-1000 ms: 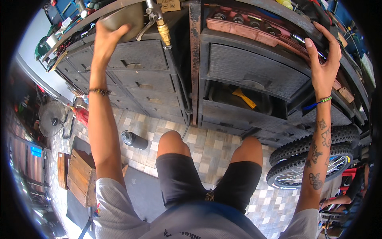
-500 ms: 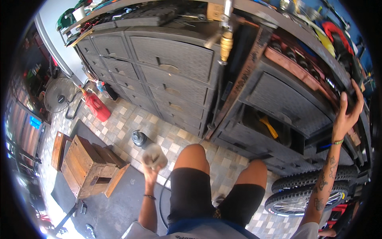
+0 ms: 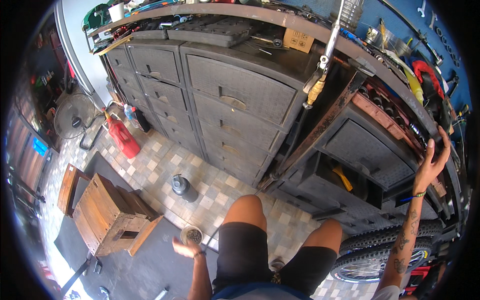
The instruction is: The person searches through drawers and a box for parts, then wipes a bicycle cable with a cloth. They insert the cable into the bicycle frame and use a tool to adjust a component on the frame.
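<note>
My left hand [image 3: 187, 248] is low in front of me, beside a small round tub [image 3: 192, 234] that holds small dark pieces. Its fingers look spread along the tub's near left side; whether they touch it I cannot tell. My right hand [image 3: 433, 159] reaches up to the right, fingers stretched out against the edge of the metal workbench [image 3: 418, 104]. Close by it, a reddish tray [image 3: 378, 118] of dark round parts sits under the bench top. A grey bottle with a lid [image 3: 184, 188] stands on the tiles beyond the tub.
Grey drawer cabinets [image 3: 240, 82] line the wall; one drawer [image 3: 325, 176] at right is pulled out with a yellow-handled tool inside. A wooden step stool [image 3: 107, 215] stands on the dark mat. There are a red jug [image 3: 123, 137], a fan [image 3: 75, 117] and bicycle wheels [image 3: 385, 252].
The tub has gone from my left hand's grasp, higher up, to a lower spot nearer me, and the hand appears to have loosened. My right hand stays at the bench edge. The view has shifted.
</note>
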Action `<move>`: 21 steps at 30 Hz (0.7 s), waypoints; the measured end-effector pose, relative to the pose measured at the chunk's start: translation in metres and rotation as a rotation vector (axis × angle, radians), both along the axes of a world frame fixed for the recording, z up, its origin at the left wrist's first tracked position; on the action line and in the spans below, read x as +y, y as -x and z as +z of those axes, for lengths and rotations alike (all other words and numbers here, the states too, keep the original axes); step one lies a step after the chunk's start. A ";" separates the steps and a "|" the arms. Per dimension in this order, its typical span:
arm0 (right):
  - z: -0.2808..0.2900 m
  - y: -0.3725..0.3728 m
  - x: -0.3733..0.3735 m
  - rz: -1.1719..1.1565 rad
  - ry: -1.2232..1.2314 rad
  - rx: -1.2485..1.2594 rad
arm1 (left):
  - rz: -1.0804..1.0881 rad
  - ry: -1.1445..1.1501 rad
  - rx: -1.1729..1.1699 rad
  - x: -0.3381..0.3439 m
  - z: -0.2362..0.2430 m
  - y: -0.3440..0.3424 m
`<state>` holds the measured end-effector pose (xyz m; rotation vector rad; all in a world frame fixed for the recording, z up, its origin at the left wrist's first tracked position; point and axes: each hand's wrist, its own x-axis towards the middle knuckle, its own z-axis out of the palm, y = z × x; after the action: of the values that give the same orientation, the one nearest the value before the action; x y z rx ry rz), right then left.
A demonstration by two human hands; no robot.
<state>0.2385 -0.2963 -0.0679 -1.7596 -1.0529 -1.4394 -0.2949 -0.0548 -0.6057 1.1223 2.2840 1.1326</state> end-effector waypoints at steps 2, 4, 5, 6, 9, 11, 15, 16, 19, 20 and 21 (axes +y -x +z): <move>-0.002 -0.002 -0.001 -0.034 -0.001 -0.038 | -0.369 -0.399 -0.103 0.068 0.125 -0.064; -0.001 -0.001 0.002 -0.081 0.017 -0.108 | -0.723 -0.763 -0.166 0.133 0.273 -0.129; -0.001 -0.001 0.001 -0.095 0.016 -0.100 | -0.845 -0.932 -0.153 0.157 0.330 -0.160; -0.001 0.000 -0.001 -0.109 0.011 -0.091 | -0.920 -1.074 -0.096 0.181 0.382 -0.190; 0.006 0.003 0.011 -0.076 -0.013 -0.082 | -0.882 -1.375 0.324 0.260 0.480 -0.244; 0.007 0.006 0.017 -0.062 -0.030 -0.074 | -0.915 -1.138 0.601 0.311 0.494 -0.265; 0.002 0.001 0.006 -0.100 -0.004 -0.090 | -1.005 -0.988 0.533 0.330 0.519 -0.271; 0.001 -0.001 0.006 -0.080 -0.021 -0.075 | -0.987 -0.990 0.558 0.339 0.520 -0.267; 0.001 -0.005 0.004 -0.085 -0.012 -0.122 | -0.861 -0.902 0.542 0.355 0.520 -0.268; 0.001 -0.006 0.004 -0.106 -0.001 -0.146 | -0.867 -0.874 0.545 0.357 0.520 -0.270; 0.001 -0.009 0.004 -0.105 -0.005 -0.157 | -0.872 -0.862 0.566 0.359 0.522 -0.271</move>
<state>0.2471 -0.2923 -0.0672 -1.7440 -1.0487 -1.6665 -0.0244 0.3040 -0.0836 2.6670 1.1729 1.5097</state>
